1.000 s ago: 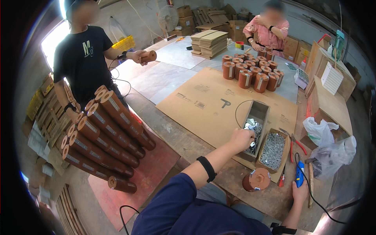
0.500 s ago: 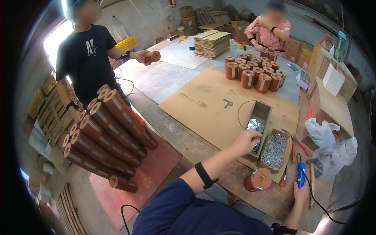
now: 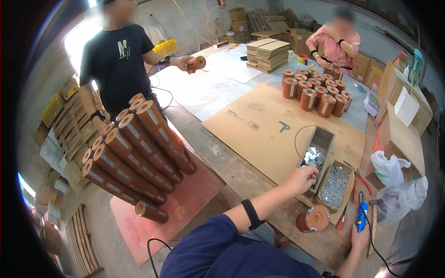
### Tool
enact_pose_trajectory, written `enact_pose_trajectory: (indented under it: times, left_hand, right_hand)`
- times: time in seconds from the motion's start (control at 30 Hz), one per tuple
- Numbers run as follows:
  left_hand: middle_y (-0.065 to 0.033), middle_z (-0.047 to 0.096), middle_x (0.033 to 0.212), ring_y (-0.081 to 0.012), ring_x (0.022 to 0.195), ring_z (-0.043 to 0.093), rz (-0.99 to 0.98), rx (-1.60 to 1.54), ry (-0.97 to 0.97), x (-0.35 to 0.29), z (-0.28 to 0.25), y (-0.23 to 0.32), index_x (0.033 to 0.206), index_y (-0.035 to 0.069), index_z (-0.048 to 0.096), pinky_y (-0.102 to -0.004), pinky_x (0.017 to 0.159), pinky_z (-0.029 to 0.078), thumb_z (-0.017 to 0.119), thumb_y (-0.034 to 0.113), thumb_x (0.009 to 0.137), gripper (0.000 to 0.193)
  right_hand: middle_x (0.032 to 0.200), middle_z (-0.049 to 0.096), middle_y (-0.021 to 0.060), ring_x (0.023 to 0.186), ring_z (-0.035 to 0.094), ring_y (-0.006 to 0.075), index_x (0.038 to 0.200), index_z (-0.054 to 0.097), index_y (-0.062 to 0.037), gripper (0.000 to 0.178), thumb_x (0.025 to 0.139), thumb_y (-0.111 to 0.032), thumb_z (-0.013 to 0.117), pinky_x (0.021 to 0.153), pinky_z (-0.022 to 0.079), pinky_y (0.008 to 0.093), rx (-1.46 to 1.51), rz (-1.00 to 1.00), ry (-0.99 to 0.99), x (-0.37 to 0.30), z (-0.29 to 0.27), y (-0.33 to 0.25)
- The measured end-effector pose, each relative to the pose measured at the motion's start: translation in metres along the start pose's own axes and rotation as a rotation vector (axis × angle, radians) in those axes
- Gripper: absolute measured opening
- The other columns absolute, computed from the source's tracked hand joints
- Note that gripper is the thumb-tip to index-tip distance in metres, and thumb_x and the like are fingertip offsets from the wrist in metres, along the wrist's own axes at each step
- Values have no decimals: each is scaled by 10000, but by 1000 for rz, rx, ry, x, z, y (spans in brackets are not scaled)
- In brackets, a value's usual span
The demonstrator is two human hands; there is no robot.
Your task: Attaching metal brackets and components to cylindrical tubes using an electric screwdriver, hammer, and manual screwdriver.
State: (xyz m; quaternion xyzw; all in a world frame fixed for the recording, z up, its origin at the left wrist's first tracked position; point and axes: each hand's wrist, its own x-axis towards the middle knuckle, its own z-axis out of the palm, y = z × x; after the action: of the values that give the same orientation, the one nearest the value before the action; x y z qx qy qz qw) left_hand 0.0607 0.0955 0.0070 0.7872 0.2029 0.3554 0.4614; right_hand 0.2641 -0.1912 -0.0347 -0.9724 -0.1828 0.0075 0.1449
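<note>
My left hand [image 3: 303, 180] is at the near end of a long wooden box [image 3: 323, 135], over a pile of small shiny metal plates [image 3: 313, 157]. Its fingers are curled together, and whatever they pinch is hidden. In my right hand [image 3: 360, 237] is a blue corded electric screwdriver [image 3: 362, 217], held low at the table's near edge. Between my two arms a single reddish-brown wooden cylinder [image 3: 313, 219] stands upright, with a hole in its top and small metal pieces on its side. A carton of silver screws [image 3: 334, 185] sits beside the wooden box.
Red-handled pliers [image 3: 364, 185], a red-handled screwdriver [image 3: 341, 220] and a plastic bag [image 3: 398, 194] lie at the right. Several brown cylinders [image 3: 320, 90] stand on the far table; stacked columns [image 3: 139, 148] rise at left. One co-worker [image 3: 118, 65] holds a cylinder; another [image 3: 336, 41] stands behind.
The view has swung slightly left, shifting everything rightward in the picture. My left hand has drawn slightly nearer at the box. My right hand still holds the electric screwdriver.
</note>
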Motion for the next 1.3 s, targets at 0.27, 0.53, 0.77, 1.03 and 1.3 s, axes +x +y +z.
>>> enact_pose_trajectory:
  times: [0.27, 0.53, 0.77, 1.03, 1.3]
  left_hand:
    - [-85, 560, 750, -258, 735, 550, 275, 156, 19, -3, 11, -25, 814, 47, 619, -325, 646, 453, 635, 12, 674, 145]
    - [-90, 554, 740, -259, 723, 552, 278, 137, 48, 0, 13, -29, 780, 37, 607, -328, 638, 453, 623, 10, 685, 100]
    - [-93, 579, 747, -233, 696, 573, 115, 64, 25, 1, 8, -23, 825, 30, 607, -305, 630, 461, 628, 14, 697, 130]
    - [-81, 572, 776, -191, 717, 579, -62, -24, -41, 4, 6, -23, 903, 27, 616, -276, 652, 460, 603, -18, 725, 184]
    - [-77, 549, 781, -199, 720, 561, -58, -113, -23, 5, 4, -24, 884, 30, 628, -273, 656, 454, 583, -20, 735, 163]
  right_hand:
    - [1068, 501, 244, 978, 496, 391, 1172, 424, 1, 611, 702, -327, 633, 818, 407, 433, 8, -12, 1, 1, 2, 0]
    - [1046, 523, 251, 968, 505, 392, 1171, 434, 9, 596, 700, -289, 643, 835, 401, 434, 20, 9, -22, -5, -11, -13]
    - [1077, 511, 252, 992, 500, 387, 1187, 424, 17, 624, 697, -298, 646, 847, 402, 424, -3, 22, -53, -4, -14, -16]
    - [1078, 516, 246, 988, 506, 378, 1182, 432, 17, 625, 693, -309, 646, 842, 408, 422, -7, -38, 56, 4, 8, 11]
    - [1061, 522, 250, 969, 513, 381, 1168, 439, 15, 603, 695, -296, 647, 823, 410, 425, 11, -56, -15, 5, 1, 4]
